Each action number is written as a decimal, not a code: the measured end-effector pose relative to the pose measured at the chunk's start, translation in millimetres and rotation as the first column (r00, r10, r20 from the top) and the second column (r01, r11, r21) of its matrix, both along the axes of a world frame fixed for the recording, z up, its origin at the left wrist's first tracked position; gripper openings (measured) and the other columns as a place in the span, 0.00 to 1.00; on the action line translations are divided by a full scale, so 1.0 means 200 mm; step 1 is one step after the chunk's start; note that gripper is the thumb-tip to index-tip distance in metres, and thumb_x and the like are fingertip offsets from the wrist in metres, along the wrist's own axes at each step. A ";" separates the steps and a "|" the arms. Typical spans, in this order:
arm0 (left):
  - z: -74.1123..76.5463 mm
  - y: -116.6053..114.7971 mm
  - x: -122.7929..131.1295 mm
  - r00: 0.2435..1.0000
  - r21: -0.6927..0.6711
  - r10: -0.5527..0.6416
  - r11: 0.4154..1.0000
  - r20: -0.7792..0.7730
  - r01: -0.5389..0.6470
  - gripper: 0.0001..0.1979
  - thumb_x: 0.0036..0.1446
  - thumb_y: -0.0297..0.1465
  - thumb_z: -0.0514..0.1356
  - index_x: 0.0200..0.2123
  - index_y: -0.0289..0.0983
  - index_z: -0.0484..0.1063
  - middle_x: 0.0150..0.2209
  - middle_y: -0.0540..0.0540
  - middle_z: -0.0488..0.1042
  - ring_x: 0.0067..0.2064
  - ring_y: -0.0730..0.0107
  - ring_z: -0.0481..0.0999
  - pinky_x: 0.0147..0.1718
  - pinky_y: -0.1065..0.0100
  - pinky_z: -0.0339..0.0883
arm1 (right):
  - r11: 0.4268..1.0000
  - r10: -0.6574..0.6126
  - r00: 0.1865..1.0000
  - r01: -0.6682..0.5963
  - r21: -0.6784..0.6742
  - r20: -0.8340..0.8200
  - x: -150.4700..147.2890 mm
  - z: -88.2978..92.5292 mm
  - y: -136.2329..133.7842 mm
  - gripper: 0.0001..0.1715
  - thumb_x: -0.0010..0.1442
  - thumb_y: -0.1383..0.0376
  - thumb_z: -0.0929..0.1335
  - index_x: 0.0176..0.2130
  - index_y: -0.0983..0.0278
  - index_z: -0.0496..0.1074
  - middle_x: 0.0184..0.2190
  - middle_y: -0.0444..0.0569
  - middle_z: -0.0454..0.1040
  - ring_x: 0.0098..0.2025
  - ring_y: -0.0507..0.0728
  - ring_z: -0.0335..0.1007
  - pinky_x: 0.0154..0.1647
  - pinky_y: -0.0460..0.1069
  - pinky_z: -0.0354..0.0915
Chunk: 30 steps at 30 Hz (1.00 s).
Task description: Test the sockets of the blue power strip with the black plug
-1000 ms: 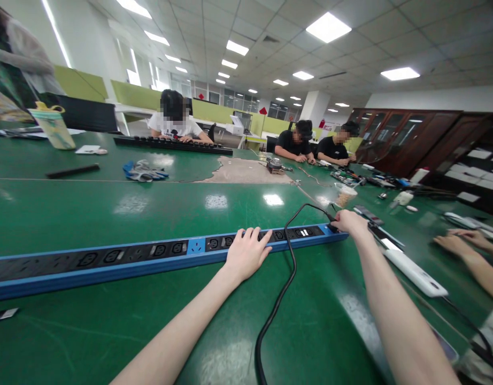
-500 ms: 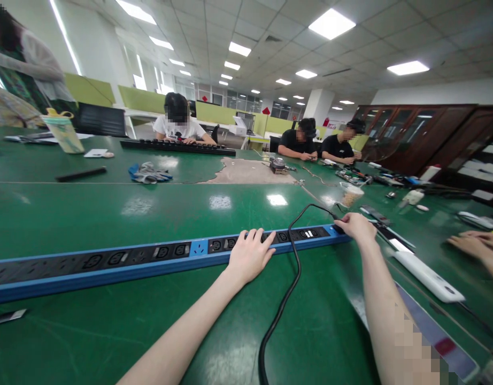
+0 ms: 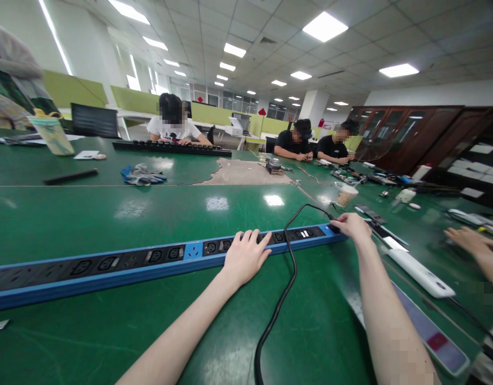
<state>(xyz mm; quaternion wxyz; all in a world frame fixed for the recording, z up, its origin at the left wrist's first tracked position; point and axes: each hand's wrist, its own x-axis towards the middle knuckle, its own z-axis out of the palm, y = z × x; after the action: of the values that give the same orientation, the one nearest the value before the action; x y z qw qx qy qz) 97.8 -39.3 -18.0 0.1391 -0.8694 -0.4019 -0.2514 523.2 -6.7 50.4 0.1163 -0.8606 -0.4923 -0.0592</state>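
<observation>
A long blue power strip point(image 3: 150, 271) with a row of black sockets lies across the green table, running from the left edge to right of centre. My left hand point(image 3: 246, 258) rests on top of it, fingers spread over the sockets. At the strip's right end, my right hand point(image 3: 354, 225) has its fingers closed on the end of a black power cord point(image 3: 294, 267). What exactly sits under those fingertips is partly hidden. From there the cord loops over the strip and runs down to the bottom edge.
On the right lie a white power strip point(image 3: 423, 272) and a flat framed panel point(image 3: 431, 326). A co-worker's hand point(image 3: 467, 239) is farther right. Beyond are a plastic cup point(image 3: 345, 194), gloves point(image 3: 144, 175), a black bar point(image 3: 70, 176) and a tumbler point(image 3: 49, 133). Several people sit across.
The whole view has shifted slightly, so things appear a little farther left. Both my hands keep their places on the blue power strip. The co-worker's hand at right has moved.
</observation>
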 end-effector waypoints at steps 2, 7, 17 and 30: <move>0.00 0.00 0.00 1.000 0.003 0.003 1.000 0.002 -0.003 0.25 0.73 0.44 0.49 0.69 0.48 0.63 0.60 0.38 0.73 0.59 0.53 0.72 0.58 0.50 0.63 | 1.000 0.002 1.000 -0.002 -0.007 -0.008 -0.02 0.01 -0.02 0.18 0.58 0.48 0.73 0.42 0.55 0.83 0.36 0.52 0.83 0.42 0.65 0.80 0.43 0.54 0.72; 0.00 0.00 0.00 1.000 0.005 0.001 1.000 0.003 -0.001 0.25 0.72 0.44 0.50 0.69 0.48 0.63 0.60 0.38 0.74 0.59 0.52 0.72 0.57 0.50 0.63 | 0.999 -0.006 0.999 0.008 -0.048 0.031 -0.01 0.02 0.00 0.18 0.58 0.48 0.72 0.41 0.56 0.82 0.38 0.53 0.83 0.43 0.65 0.81 0.43 0.53 0.71; 0.01 0.00 0.01 1.000 -0.002 -0.009 1.000 -0.006 0.009 0.25 0.73 0.43 0.49 0.70 0.48 0.63 0.60 0.38 0.73 0.59 0.52 0.72 0.57 0.50 0.63 | 0.996 0.004 0.992 0.006 -0.084 0.128 0.01 -0.05 0.06 0.23 0.66 0.48 0.66 0.46 0.62 0.80 0.43 0.59 0.82 0.48 0.66 0.79 0.47 0.55 0.69; 0.00 0.02 0.00 1.000 0.010 -0.002 1.000 -0.013 0.002 0.25 0.72 0.44 0.52 0.69 0.49 0.63 0.60 0.38 0.73 0.59 0.53 0.72 0.57 0.51 0.63 | 0.989 0.104 0.962 -0.074 -0.128 0.254 0.09 -0.09 0.08 0.25 0.70 0.48 0.64 0.47 0.66 0.76 0.46 0.64 0.80 0.51 0.69 0.78 0.48 0.55 0.68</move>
<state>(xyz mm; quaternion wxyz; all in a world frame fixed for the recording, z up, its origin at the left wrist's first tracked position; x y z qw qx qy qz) 97.4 -36.0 -18.6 0.1458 -0.8707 -0.3989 -0.2481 541.7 10.1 33.1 0.0028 -0.8277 -0.5442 -0.1373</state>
